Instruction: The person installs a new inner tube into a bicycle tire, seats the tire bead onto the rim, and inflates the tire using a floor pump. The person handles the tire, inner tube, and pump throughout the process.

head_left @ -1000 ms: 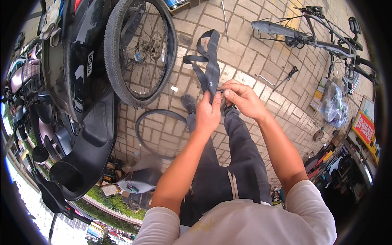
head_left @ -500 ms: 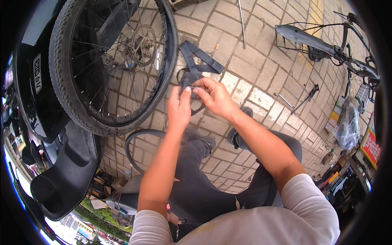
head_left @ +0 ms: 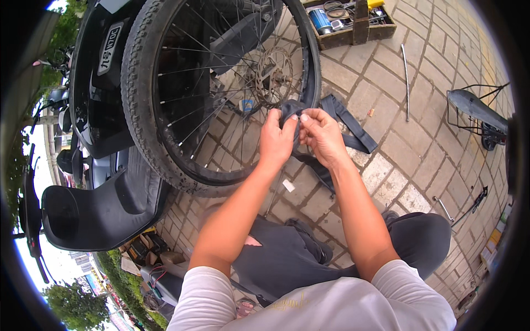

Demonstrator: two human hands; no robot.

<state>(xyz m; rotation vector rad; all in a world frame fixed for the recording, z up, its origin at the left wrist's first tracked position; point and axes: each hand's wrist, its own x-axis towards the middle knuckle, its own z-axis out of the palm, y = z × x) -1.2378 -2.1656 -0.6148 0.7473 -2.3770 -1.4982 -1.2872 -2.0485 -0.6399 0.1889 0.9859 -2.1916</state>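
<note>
At the centre, my left hand [head_left: 274, 140] grips a flat black rubber inner tube [head_left: 290, 110], thumb uppermost. Beside it, my right hand [head_left: 321, 140] pinches the same tube at a small part too tiny to make out, its lower fingers curled. Folded lengths of the tube hang down and trail onto the paving to the right. Just behind my hands is a bicycle wheel [head_left: 139, 88] with a knobbly tyre, spokes and a brake disc [head_left: 268, 68]; the tyre appears partly off the rim at its right side.
A black scooter [head_left: 94, 127] with a long seat [head_left: 96, 212] stands left. A wooden toolbox [head_left: 359, 36] is at the top, a metal rod [head_left: 404, 77] right of it. A wrench [head_left: 444, 208] lies on the paving [head_left: 403, 160]. A bicycle's rear rack and mudguard [head_left: 472, 106] show far right.
I have lowered into a crouch, my right knee out to the side. My hands, still holding the tube, have come against the wheel, and the hanging tube has dropped onto the paving.
</note>
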